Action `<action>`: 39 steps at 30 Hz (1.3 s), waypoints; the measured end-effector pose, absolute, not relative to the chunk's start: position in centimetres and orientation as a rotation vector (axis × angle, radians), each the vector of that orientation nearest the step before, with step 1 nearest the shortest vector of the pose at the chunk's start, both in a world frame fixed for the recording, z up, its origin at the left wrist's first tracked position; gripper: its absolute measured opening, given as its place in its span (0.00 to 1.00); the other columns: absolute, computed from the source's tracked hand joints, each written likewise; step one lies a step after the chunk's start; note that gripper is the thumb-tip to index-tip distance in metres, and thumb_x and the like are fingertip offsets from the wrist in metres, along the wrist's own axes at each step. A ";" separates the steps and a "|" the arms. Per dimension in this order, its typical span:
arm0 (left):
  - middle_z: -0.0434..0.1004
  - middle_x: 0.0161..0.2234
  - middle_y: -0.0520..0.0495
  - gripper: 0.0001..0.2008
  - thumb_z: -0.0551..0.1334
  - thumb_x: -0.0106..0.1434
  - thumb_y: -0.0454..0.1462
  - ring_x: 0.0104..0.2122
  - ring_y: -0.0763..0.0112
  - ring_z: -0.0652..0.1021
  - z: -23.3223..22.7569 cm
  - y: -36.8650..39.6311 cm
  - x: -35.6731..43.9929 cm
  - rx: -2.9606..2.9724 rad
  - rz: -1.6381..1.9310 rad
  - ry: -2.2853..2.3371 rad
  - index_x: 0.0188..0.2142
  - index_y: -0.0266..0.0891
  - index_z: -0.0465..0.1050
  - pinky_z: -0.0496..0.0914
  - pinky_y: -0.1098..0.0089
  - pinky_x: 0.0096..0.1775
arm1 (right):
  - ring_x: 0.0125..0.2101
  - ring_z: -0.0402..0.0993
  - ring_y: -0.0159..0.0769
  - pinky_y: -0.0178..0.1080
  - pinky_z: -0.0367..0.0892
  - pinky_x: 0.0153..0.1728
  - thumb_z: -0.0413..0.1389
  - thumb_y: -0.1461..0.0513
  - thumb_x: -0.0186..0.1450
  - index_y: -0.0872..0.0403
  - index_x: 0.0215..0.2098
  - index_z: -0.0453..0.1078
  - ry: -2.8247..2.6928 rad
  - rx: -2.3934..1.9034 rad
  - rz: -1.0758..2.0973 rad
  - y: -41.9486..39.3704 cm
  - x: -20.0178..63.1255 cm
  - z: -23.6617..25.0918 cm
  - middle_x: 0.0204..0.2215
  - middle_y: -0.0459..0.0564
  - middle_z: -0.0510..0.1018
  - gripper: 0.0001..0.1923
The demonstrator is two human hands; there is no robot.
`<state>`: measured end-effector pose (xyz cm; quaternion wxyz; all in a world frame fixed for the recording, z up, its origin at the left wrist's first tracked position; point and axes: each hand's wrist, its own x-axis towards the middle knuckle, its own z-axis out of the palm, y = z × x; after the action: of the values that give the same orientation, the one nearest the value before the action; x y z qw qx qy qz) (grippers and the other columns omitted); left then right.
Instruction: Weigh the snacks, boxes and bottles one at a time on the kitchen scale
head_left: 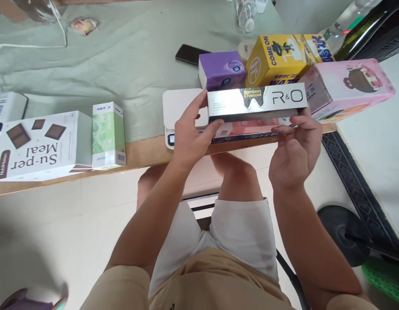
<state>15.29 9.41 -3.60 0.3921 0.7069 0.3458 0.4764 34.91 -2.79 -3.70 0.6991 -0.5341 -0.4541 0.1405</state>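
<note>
A silver and black toothpaste box [230, 103], printed "Bamboo Charcoal" and "R&O", lies lengthwise between my two hands. My left hand [194, 131] is closed on its left end, thumb on the near side. At the other end, my right hand [294, 150] grips the box with curled fingers. Directly beneath is a pink and dark blue box [247, 128], mostly covered; whether my right fingers also touch it I cannot tell. Beside my left hand sits a white digital scale [178, 107] with a small lit display, partly hidden by that hand.
Behind the hands stand a purple tissue pack [222, 71], a yellow box [277, 56], a pink carton [354, 86] and a black phone [191, 54]. On the left are a green-white box [107, 133] and a "Su-per Meal" box [41, 146], near the table's wooden edge [144, 150].
</note>
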 end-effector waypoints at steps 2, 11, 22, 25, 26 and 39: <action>0.76 0.63 0.46 0.32 0.68 0.64 0.56 0.65 0.52 0.75 -3.1 9.4 13.7 1.771 1.286 0.874 0.64 0.51 0.70 0.73 0.53 0.64 | 0.42 0.77 0.35 0.44 0.76 0.42 0.58 0.47 0.63 0.45 0.49 0.70 -1.062 -1.161 0.367 -2.7 33.1 -2.8 0.64 0.49 0.66 0.19; 0.70 0.67 0.44 0.34 0.64 0.64 0.60 0.69 0.55 0.70 -5.9 9.8 4.3 1.575 1.434 1.128 0.64 0.49 0.68 0.61 0.55 0.74 | 0.49 0.80 0.38 0.43 0.81 0.44 0.54 0.52 0.68 0.46 0.51 0.68 -1.225 -1.164 0.850 1.5 22.5 -3.8 0.64 0.51 0.63 0.15; 0.62 0.70 0.38 0.44 0.64 0.59 0.67 0.72 0.53 0.65 -9.9 11.0 7.3 1.400 1.447 1.130 0.65 0.46 0.59 0.63 0.57 0.72 | 0.47 0.81 0.36 0.43 0.82 0.46 0.57 0.57 0.67 0.48 0.56 0.67 -1.202 -1.435 0.800 5.0 21.8 -4.9 0.69 0.57 0.58 0.19; 0.59 0.72 0.39 0.42 0.65 0.61 0.64 0.74 0.53 0.60 -9.7 10.5 7.7 1.374 1.378 1.143 0.66 0.49 0.57 0.61 0.56 0.73 | 0.46 0.82 0.36 0.40 0.82 0.40 0.58 0.59 0.65 0.48 0.59 0.65 -1.254 -1.453 0.853 4.2 20.6 -5.2 0.75 0.60 0.45 0.24; 0.59 0.72 0.40 0.42 0.66 0.61 0.63 0.75 0.53 0.58 -9.6 10.3 7.7 1.374 1.362 1.151 0.66 0.49 0.57 0.59 0.55 0.74 | 0.45 0.82 0.35 0.41 0.82 0.40 0.57 0.60 0.66 0.48 0.59 0.66 -1.264 -1.447 0.851 3.9 20.3 -5.5 0.76 0.60 0.43 0.23; 0.56 0.73 0.42 0.42 0.60 0.62 0.68 0.76 0.50 0.56 -10.0 9.7 7.2 1.452 1.441 1.115 0.67 0.52 0.58 0.63 0.51 0.71 | 0.39 0.74 0.33 0.41 0.75 0.41 0.54 0.62 0.66 0.50 0.45 0.70 -1.318 -1.372 0.587 -0.3 20.6 -8.0 0.42 0.50 0.73 0.09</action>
<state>7.22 9.68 -10.05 0.3949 0.5725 0.4396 0.5683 20.59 -0.34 -7.98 0.5440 -0.5782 -0.5555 0.2475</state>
